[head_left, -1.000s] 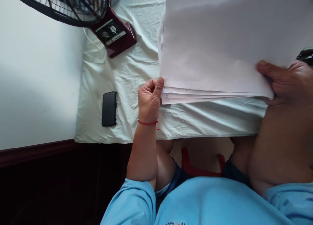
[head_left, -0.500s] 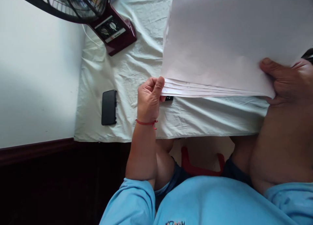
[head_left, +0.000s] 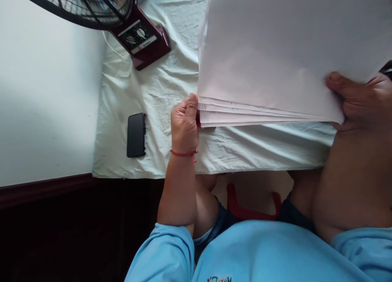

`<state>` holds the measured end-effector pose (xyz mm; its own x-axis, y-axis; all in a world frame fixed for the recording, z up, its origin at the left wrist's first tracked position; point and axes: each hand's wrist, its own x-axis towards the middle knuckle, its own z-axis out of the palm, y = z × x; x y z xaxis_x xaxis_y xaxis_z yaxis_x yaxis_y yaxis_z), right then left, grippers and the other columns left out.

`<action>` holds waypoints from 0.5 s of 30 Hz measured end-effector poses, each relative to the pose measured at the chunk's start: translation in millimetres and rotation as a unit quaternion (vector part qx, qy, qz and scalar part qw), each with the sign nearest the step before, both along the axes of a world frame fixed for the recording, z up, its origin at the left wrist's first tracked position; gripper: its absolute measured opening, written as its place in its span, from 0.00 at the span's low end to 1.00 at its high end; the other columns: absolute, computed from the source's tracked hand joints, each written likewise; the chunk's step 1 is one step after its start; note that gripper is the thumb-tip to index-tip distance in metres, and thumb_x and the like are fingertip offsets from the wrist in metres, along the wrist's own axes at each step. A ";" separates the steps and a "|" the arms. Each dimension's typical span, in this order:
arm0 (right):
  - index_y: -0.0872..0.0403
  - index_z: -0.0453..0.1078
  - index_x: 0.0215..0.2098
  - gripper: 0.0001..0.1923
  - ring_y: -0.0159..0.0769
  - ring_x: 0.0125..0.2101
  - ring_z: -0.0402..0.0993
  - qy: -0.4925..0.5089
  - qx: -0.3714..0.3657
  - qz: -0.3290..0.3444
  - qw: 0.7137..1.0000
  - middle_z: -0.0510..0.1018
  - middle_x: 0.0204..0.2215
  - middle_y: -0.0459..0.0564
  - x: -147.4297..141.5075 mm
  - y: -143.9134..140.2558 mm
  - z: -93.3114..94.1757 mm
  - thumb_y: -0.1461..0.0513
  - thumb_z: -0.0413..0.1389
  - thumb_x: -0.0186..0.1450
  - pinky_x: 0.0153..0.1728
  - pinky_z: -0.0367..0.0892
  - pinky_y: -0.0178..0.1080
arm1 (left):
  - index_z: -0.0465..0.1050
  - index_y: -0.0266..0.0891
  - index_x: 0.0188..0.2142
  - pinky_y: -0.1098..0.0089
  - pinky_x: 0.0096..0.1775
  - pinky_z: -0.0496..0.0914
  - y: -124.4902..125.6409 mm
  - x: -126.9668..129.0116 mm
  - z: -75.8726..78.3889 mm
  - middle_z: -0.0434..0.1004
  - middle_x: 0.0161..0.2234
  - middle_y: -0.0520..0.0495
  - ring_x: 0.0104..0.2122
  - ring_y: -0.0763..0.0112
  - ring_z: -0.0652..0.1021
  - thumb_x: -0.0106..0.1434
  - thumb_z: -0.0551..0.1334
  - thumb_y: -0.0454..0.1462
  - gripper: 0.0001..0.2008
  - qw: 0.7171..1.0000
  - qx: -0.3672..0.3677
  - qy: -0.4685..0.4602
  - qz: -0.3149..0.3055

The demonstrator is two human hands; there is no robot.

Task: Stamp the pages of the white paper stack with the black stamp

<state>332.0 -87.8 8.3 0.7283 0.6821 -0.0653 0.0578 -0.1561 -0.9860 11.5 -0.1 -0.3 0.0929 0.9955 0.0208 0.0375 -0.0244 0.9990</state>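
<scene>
A stack of large white paper sheets (head_left: 275,53) hangs over the table, its lower edges fanned apart at the left. My right hand (head_left: 363,98) grips the lower right corner, thumb on top and fingers underneath. Beside the lower left corner is my left hand (head_left: 184,123), closed, its thumb pressed against the curled fingers at the sheets' edge. Whether any paper is caught between them is hidden. A small red thing (head_left: 198,119) shows between this hand and the sheets; its kind I cannot make out.
A maroon table fan (head_left: 150,45) stands at the back left by the wall. A black phone-like slab (head_left: 136,135) lies on the pale green tablecloth (head_left: 165,163) left of my left hand. Below the table's front edge is a red plastic stool (head_left: 251,212).
The sheets have shifted slightly left, and their lower left edges are fanned wider. My left thumb has moved off the corner it pinched. The black thing beneath is covered. My right hand keeps its grip.
</scene>
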 end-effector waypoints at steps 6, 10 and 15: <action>0.54 0.82 0.42 0.32 0.58 0.61 0.81 -0.014 0.014 0.032 0.999 0.86 0.55 0.54 7.1 -3.2 -7.9 0.42 0.80 0.50 0.65 0.75 0.66 | 0.75 0.40 0.27 0.76 0.28 0.64 1.8 -1.3 0.8 0.66 0.25 0.56 0.25 0.79 0.67 0.56 0.82 0.56 0.27 0.997 0.043 -0.063 0.002; 0.54 0.83 0.40 0.34 0.60 0.64 0.79 -0.023 0.047 0.040 0.998 0.86 0.54 0.53 9.5 -4.8 -9.8 0.41 0.80 0.46 0.67 0.73 0.65 | 0.71 0.40 0.25 0.75 0.25 0.61 1.2 -3.7 1.0 0.61 0.23 0.57 0.23 0.79 0.63 0.58 0.81 0.54 0.27 0.996 0.031 -0.080 0.006; 0.53 0.83 0.40 0.36 0.62 0.65 0.77 -0.029 0.054 0.042 0.997 0.87 0.51 0.52 10.4 -6.1 -9.5 0.39 0.80 0.43 0.66 0.75 0.64 | 0.74 0.42 0.28 0.73 0.32 0.69 0.9 -1.4 -2.7 0.67 0.24 0.55 0.27 0.74 0.72 0.63 0.78 0.56 0.25 0.994 0.016 -0.105 -0.002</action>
<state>342.3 -93.9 -1.2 0.6692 0.7412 0.0526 0.1234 -0.0410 -0.9915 10.1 0.8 -3.0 0.0878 0.9935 0.0719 -0.1721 -0.0559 0.9835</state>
